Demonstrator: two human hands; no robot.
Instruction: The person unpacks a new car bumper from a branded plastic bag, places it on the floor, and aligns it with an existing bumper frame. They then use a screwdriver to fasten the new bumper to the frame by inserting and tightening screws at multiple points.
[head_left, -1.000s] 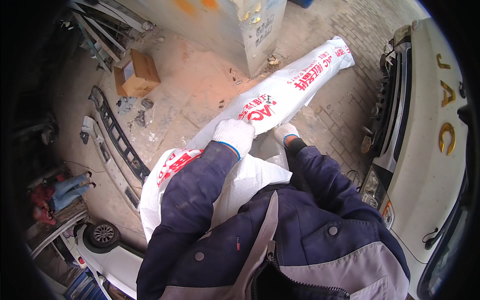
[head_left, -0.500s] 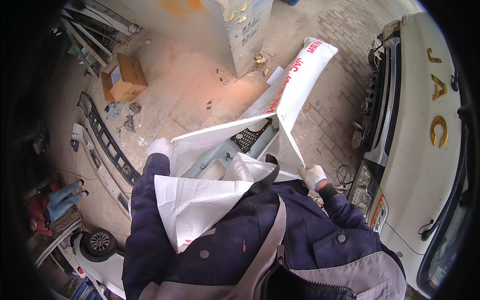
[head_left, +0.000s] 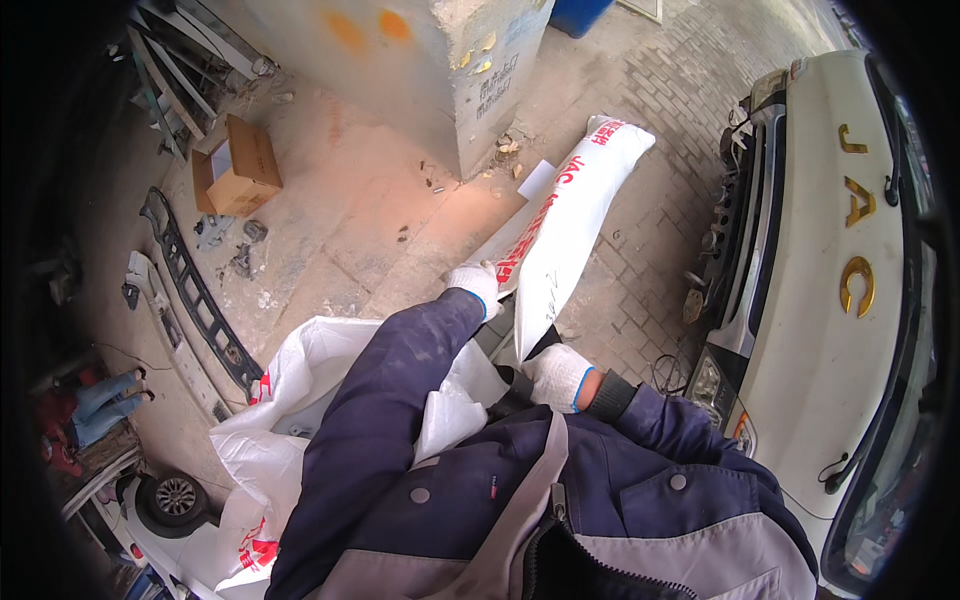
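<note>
A long white woven bag (head_left: 580,210) with red print stretches away from me over a long part. My left hand (head_left: 472,284), in a white knit glove, is closed on the bag's near edge. My right hand (head_left: 558,378), also gloved, is closed at the bag's lower corner, beside a black band (head_left: 512,392). Another white woven sheet (head_left: 250,455) with red print lies loosely around the part's near end, left of my left forearm. Clear wrap (head_left: 448,412) bunches against my jacket. Most of the part is hidden by the bags and my arm.
A pale vehicle front (head_left: 800,300) stands close on the right. Left are an open cardboard box (head_left: 235,165), a black slotted strip (head_left: 195,290) and a grey trim piece (head_left: 175,325). A wall corner (head_left: 470,100) rises ahead. A person (head_left: 95,405) is at far left.
My left hand has moved right and away, from the left sheet's edge to the far bag. My right hand has shifted left. The far bag's mouth has narrowed, and the left sheet has fallen outward.
</note>
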